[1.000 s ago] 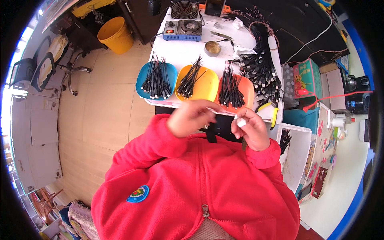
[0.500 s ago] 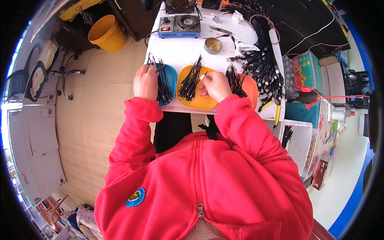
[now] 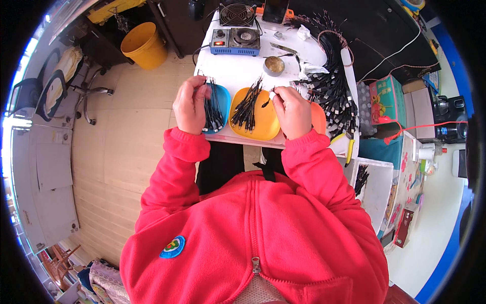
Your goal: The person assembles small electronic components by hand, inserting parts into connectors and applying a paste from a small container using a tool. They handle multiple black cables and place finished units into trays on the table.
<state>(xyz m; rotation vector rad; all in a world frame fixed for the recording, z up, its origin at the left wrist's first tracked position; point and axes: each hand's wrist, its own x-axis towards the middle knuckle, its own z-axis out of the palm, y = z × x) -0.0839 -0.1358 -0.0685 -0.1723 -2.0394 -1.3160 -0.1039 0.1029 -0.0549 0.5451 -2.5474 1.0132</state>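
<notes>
Closest in, along the near edge of the bench (image 3: 225,68), the left hand (image 3: 191,105) hangs at the near left corner, over the left side of a blue tray (image 3: 226,104); its fingers are bent inward beside the thin upper ends of the black cables (image 3: 214,109) lying there, and whether they grasp a wire I cannot tell. The right hand (image 3: 294,112) is above the gap between a yellow tray (image 3: 270,121) and an orange tray (image 3: 318,119), hiding much of the latter; its fingers, one with a white covering on the tip, are drawn together, and a short dark piece (image 3: 265,105) shows just beside them over the yellow tray, though the grip itself is too small to make out. A fanned cable bundle (image 3: 245,109) lies in the yellow tray. A yellow-handled tool (image 3: 350,152) is at the near right corner. Further back, a large cable pile (image 3: 334,96) with pale plugs runs along the right edge. Around the middle of the bench stands a small round bowl (image 3: 274,75). Beyond it, toward the far left corner, sits a blue-sided device (image 3: 235,50), with a black fan (image 3: 237,15) behind it at the far edge.
</notes>
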